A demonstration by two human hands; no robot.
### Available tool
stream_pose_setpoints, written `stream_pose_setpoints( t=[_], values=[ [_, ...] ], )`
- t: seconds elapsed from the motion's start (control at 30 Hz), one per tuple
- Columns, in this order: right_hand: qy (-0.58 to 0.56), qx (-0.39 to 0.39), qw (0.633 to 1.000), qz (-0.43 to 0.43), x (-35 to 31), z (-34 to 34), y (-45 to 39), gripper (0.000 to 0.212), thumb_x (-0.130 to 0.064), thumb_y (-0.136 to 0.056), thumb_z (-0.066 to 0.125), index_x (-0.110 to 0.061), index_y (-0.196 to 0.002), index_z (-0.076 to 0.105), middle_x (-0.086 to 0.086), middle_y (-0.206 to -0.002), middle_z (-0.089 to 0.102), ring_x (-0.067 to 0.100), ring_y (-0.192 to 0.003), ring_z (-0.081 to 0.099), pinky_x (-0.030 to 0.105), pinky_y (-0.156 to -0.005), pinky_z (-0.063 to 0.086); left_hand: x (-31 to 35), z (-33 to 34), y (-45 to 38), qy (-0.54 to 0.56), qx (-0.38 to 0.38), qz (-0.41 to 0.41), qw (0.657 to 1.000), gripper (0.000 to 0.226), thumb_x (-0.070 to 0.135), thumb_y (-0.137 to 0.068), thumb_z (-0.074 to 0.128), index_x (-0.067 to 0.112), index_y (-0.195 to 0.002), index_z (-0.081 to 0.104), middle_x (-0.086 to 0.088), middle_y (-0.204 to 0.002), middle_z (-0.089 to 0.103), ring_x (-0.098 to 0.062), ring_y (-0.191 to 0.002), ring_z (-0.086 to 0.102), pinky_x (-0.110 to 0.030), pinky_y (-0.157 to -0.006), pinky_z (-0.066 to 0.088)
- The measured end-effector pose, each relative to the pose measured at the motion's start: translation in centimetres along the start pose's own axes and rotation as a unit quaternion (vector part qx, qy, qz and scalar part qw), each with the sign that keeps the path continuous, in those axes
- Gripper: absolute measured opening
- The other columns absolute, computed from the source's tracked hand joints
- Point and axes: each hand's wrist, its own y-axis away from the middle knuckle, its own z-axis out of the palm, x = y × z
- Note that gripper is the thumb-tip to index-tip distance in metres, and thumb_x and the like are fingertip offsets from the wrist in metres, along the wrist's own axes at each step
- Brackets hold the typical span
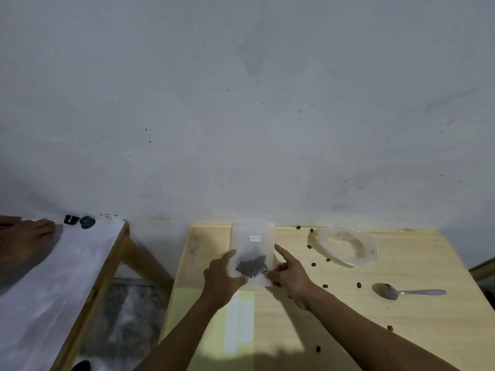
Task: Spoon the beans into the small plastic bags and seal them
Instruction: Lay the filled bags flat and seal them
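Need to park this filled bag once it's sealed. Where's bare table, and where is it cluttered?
Bare wood lies left of the plastic bag, toward the table's left edge, and in the near right area below the spoon. Crowded: loose beans scatter between the right hand, the clear dish and the spoon.

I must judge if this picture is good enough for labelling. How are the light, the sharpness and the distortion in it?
Head view: dim, soft indoor light with a brighter patch on the table near the bottom edge; soft overall, so the beans inside the plastic bag merge into one dark mass; the clear dish is faint against the wood; wide-angle bending shows at the table edges; the spoon gives slight glare.
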Motion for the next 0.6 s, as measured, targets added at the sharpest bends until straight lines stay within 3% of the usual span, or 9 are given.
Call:
stream_pose_setpoints(
  t=[0.07, 0.13, 0.2, 0.3, 0.4, 0.47, 0.53, 0.6],
  values=[
    [0.015, -0.011, 1.000, -0.001, -0.1, 0.4, -0.6, 0.086, 0.015, -0.082, 0.064, -0.024, -0.151, 0.031, -0.001, -0.055, 0.058, 0.018, -0.057, 0.056, 0.052, -0.078, 0.055, -0.5, 0.2, -0.9, -0.015, 0.002, 0.014, 1.000, 0.082, 0.032, -0.077, 0.081, 0.022, -0.146, 0.039, -0.007, -0.141, 0.049, -0.027, -0.131, 0.044, -0.041, -0.110, 0.035],
    [0.011, -0.022, 1.000, 0.002, -0.3, 0.7, -1.1, 0.089, 0.016, -0.082, 0.063, -0.027, -0.152, 0.028, -0.005, -0.056, 0.060, 0.016, -0.057, 0.058, 0.054, -0.078, 0.055, -1.0, 0.4, -1.5, -0.002, -0.006, 0.011, 1.000, 0.086, 0.031, -0.076, 0.082, 0.022, -0.148, 0.036, -0.009, -0.144, 0.047, -0.027, -0.132, 0.044, -0.041, -0.109, 0.038],
    [0.007, -0.030, 1.000, 0.007, -0.6, 1.0, -1.5, 0.092, 0.014, -0.082, 0.064, -0.031, -0.153, 0.025, 0.000, -0.069, 0.060, 0.014, -0.059, 0.059, 0.049, -0.073, 0.057, -1.4, 0.7, -1.8, 0.008, -0.005, 0.011, 1.000, 0.088, 0.029, -0.076, 0.082, 0.021, -0.149, 0.034, -0.008, -0.144, 0.047, -0.026, -0.131, 0.046, -0.040, -0.108, 0.040],
    [0.044, -0.028, 0.998, -0.030, -0.3, 0.9, -2.6, 0.094, 0.007, -0.080, 0.069, -0.028, -0.154, 0.022, -0.008, -0.083, 0.060, 0.010, -0.071, 0.061, 0.034, -0.069, 0.057, -1.3, 0.8, -1.9, 0.015, 0.008, 0.033, 0.999, 0.081, 0.028, -0.076, 0.082, 0.017, -0.144, 0.040, -0.003, -0.135, 0.054, -0.024, -0.125, 0.052, -0.038, -0.105, 0.043],
    [0.086, -0.024, 0.995, -0.045, 0.3, 0.8, -3.2, 0.095, 0.002, -0.080, 0.072, -0.028, -0.155, 0.020, -0.003, -0.094, 0.064, 0.018, -0.081, 0.065, 0.041, -0.074, 0.060, -1.5, 0.9, -1.9, 0.030, 0.015, 0.066, 0.997, 0.072, 0.027, -0.074, 0.084, 0.017, -0.136, 0.048, 0.004, -0.123, 0.060, -0.016, -0.113, 0.059, -0.031, -0.097, 0.047],
    [0.098, -0.026, 0.994, -0.044, 0.0, 0.6, -3.0, 0.087, 0.000, -0.084, 0.070, -0.036, -0.149, 0.024, 0.001, -0.097, 0.067, 0.021, -0.080, 0.068, 0.037, -0.069, 0.060, -1.7, 0.9, -1.8, 0.025, 0.018, 0.074, 0.997, 0.074, 0.029, -0.074, 0.084, 0.016, -0.137, 0.048, 0.002, -0.126, 0.060, -0.013, -0.113, 0.057, -0.029, -0.096, 0.046],
    [0.096, -0.036, 0.994, -0.033, 0.0, 0.2, -2.7, 0.075, -0.005, -0.091, 0.065, -0.040, -0.143, 0.023, 0.003, -0.091, 0.064, 0.017, -0.073, 0.065, 0.024, -0.059, 0.056, -1.8, 0.8, -1.7, 0.020, 0.016, 0.070, 0.997, 0.081, 0.034, -0.074, 0.083, 0.018, -0.143, 0.042, 0.004, -0.131, 0.055, -0.014, -0.119, 0.054, -0.033, -0.101, 0.045],
    [0.064, -0.015, 0.998, -0.020, 0.4, -0.8, -2.4, 0.061, -0.005, -0.096, 0.057, -0.028, -0.146, 0.031, 0.008, -0.092, 0.057, 0.015, -0.070, 0.057, 0.016, -0.054, 0.048, -2.1, 0.6, -1.3, 0.026, 0.007, 0.050, 0.998, 0.092, 0.039, -0.074, 0.082, 0.020, -0.149, 0.032, 0.011, -0.134, 0.043, -0.010, -0.125, 0.044, -0.037, -0.106, 0.042]
  ],
)
